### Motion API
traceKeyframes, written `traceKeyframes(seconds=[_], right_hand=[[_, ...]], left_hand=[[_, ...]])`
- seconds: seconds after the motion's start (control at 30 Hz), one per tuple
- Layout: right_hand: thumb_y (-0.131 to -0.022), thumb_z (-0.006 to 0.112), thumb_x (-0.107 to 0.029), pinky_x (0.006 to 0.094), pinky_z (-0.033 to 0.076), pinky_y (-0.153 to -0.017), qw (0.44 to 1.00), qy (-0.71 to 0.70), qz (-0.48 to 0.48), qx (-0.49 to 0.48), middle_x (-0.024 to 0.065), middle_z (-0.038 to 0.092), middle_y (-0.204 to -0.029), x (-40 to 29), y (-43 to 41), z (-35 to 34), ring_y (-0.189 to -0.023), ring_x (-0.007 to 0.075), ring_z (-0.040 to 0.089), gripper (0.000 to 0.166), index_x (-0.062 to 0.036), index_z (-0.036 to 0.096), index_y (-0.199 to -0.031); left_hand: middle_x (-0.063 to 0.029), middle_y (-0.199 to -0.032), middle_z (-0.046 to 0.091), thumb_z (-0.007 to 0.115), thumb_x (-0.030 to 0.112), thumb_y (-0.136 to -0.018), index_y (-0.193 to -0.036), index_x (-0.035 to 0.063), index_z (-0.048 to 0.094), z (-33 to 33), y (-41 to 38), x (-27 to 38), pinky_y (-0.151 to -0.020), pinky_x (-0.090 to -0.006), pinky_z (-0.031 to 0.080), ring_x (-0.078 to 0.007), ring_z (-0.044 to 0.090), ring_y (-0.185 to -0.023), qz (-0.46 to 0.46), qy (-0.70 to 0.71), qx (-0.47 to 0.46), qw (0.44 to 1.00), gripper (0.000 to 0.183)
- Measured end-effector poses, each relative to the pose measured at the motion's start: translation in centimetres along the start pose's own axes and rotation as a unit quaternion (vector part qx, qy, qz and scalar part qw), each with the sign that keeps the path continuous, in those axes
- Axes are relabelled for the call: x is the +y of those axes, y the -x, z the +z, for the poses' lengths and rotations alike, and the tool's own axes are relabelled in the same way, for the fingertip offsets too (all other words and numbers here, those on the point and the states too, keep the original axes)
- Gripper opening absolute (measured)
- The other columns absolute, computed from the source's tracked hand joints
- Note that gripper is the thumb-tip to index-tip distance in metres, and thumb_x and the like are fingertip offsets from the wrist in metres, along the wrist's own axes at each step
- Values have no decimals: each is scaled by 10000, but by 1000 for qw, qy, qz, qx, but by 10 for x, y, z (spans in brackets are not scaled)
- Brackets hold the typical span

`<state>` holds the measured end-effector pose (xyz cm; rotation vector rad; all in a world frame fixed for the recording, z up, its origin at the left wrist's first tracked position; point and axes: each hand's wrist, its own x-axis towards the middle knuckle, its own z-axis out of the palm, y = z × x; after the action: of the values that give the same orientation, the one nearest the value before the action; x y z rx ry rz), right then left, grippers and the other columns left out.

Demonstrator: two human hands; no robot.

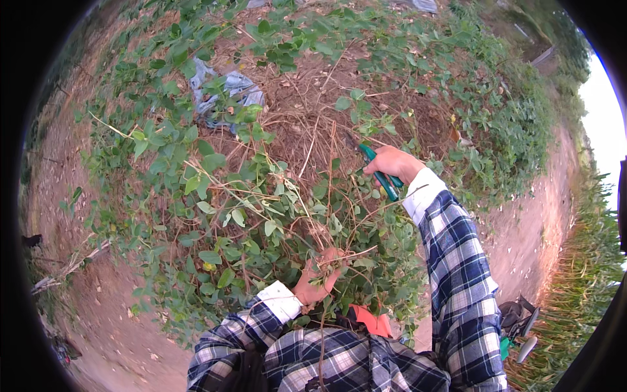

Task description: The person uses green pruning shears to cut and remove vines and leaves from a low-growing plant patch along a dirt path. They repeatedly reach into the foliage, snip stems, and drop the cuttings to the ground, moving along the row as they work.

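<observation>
My right hand (396, 164) grips a pair of pruning shears with green handles (389, 186). Their dark blades point up and left over the brown stems; whether the blades are parted is hard to tell. Close to my body, my left hand (321, 277) is closed around a bunch of thin vine stems (318, 235). Leaves and a pale cut-looking stem cover part of its fingers. Leafy green vines (235, 215) spread around both hands, and a tangle of dry stems (303, 132) lies beyond them.
Torn blue-grey plastic sheeting (235, 90) lies among the vines ahead. An orange item (371, 321) shows at my waist. Bare dirt (519, 235) runs along the right, beside tall green plants (583, 274). A partly seen vehicle or machine (517, 323) stands there. Dry branches (71, 269) lie left.
</observation>
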<state>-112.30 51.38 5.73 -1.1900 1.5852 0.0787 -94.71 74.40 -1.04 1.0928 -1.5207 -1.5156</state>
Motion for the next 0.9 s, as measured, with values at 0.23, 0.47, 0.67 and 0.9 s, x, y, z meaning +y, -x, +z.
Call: traceKeyframes(seconds=[0.23, 0.47, 0.67, 0.9], right_hand=[[-652, 662, -125, 347, 449, -480, 987, 139, -44, 63, 164, 583, -767, 2, -50, 3, -571, 213, 571, 237, 57, 586, -784], [-699, 623, -93, 307, 430, -447, 999, 26, 7, 34, 90, 546, -613, -13, -57, 9, -520, 182, 534, 153, 36, 546, -728], [-708, 589, -96, 266, 399, -489, 984, 146, -93, 42, 63, 545, -566, -3, -81, 20, -498, 147, 524, 136, 2, 535, -631], [-738, 565, -106, 277, 433, -480, 993, 3, -95, 75, 69, 544, -528, 23, -65, 27, -477, 149, 535, 177, -7, 533, -595]], left_hand=[[-61, -995, 537, 494, 60, -819, -1031, 42, 503, 4, 4, -4, -808, -285, 393, -155, 505, -930, -20, 178, 21, 984, 214], [-75, -960, 510, 492, 18, -789, -989, 34, 497, 2, 7, -11, -772, -276, 398, -173, 511, -902, 14, 138, 34, 990, 201], [-63, -992, 521, 491, 74, -823, -1086, 41, 467, 10, 9, -35, -785, -274, 406, -149, 515, -922, 29, 191, 58, 979, 266], [-47, -984, 544, 451, 62, -846, -1076, 21, 456, 12, 9, -16, -757, -254, 413, -117, 521, -880, -150, 392, 114, 901, 234]])
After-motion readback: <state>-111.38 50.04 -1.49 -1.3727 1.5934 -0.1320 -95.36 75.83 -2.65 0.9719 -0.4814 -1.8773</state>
